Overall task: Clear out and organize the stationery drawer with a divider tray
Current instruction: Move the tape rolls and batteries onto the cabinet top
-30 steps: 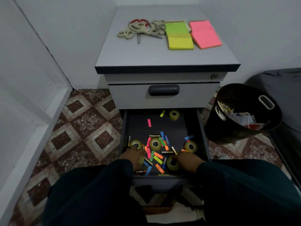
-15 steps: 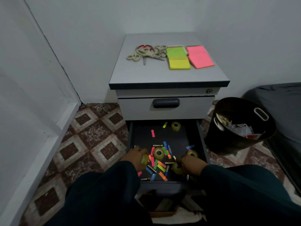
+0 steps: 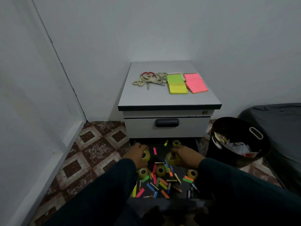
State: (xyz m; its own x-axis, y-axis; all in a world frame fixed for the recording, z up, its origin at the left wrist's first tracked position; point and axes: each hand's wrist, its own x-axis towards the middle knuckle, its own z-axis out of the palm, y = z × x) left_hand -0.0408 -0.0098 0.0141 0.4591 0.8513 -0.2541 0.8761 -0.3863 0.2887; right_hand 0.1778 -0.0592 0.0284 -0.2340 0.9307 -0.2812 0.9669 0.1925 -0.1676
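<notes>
- L hand point(image 3: 136, 154): fingers curled round tape roll point(image 3: 146, 155), above open drawer point(image 3: 162, 185) left side
- R hand point(image 3: 187, 156): fingers grip 2nd tape roll point(image 3: 170, 158), mid-drawer
- drawer: 4 more rolls, loose colored tabs + batteries scattered
- cabinet top point(image 3: 162, 98): scissors point(image 3: 150, 79), green/yellow notes point(image 3: 176, 84), pink notes point(image 3: 195, 83)
- bin point(image 3: 236, 142) w/ paper scraps, right of cabinet

Both hands over the open drawer point(image 3: 197, 145), left hand point(image 3: 136, 154) and right hand point(image 3: 187, 156) each holding a tape roll; scissors point(image 3: 149, 79) and sticky notes point(image 3: 177, 84) up top.
</notes>
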